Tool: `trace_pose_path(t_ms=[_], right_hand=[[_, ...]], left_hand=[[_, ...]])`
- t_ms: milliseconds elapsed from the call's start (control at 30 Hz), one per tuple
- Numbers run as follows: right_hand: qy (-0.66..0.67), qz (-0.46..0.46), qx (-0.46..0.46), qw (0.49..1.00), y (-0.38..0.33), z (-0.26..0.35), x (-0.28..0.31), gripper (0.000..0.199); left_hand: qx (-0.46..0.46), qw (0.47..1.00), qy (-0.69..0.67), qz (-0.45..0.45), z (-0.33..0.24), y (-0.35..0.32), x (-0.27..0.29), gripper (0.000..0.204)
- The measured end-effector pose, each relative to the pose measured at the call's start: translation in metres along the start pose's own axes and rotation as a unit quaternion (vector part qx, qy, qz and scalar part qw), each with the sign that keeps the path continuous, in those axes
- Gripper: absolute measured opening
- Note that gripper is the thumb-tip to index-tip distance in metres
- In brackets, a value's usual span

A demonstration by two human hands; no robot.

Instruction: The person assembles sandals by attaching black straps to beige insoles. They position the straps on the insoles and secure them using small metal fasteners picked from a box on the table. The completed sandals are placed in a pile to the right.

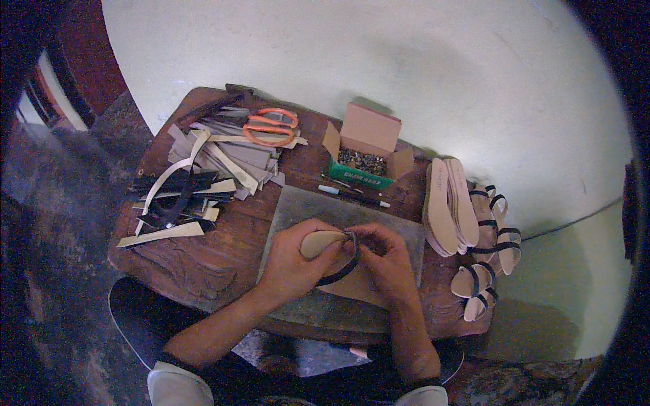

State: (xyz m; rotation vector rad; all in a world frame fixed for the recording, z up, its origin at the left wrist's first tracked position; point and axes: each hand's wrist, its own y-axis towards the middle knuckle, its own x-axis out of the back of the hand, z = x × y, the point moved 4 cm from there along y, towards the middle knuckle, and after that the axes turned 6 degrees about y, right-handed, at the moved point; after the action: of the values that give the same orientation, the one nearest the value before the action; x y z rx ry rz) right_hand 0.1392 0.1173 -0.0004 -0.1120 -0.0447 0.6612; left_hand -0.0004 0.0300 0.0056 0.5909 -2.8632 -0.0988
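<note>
My left hand is closed around a tan sandal sole, whose rounded end shows between the thumb and palm. A black strap curves across the sole. On its other side my right hand is closed, with its fingertips pinching the strap near the sole's edge. The fingertips of both hands almost meet there, and they hide the exact point of contact. Below the hands, a flat tan piece shows over the grey work mat; whether it belongs to the same sole I cannot tell.
On the left of the wooden table lie piled strips, black straps and orange-handled scissors. Behind the mat are an open green box of small metal pieces and a pen. Stacked soles and strapped sandals line the right.
</note>
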Motion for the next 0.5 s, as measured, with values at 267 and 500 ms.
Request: trace_pose_path(t_ms=[267,500], right_hand=[[-0.016,0.016,0.062,0.998,0.0,-0.007,0.006,0.012],[-0.02,0.037,-0.032,0.999,-0.001,0.011,0.002,0.033]], left_hand=[[-0.085,0.996,0.029,0.019,0.003,0.002,-0.001,0.017],[0.043,0.997,-0.067,0.017,0.017,0.003,-0.002,0.016]])
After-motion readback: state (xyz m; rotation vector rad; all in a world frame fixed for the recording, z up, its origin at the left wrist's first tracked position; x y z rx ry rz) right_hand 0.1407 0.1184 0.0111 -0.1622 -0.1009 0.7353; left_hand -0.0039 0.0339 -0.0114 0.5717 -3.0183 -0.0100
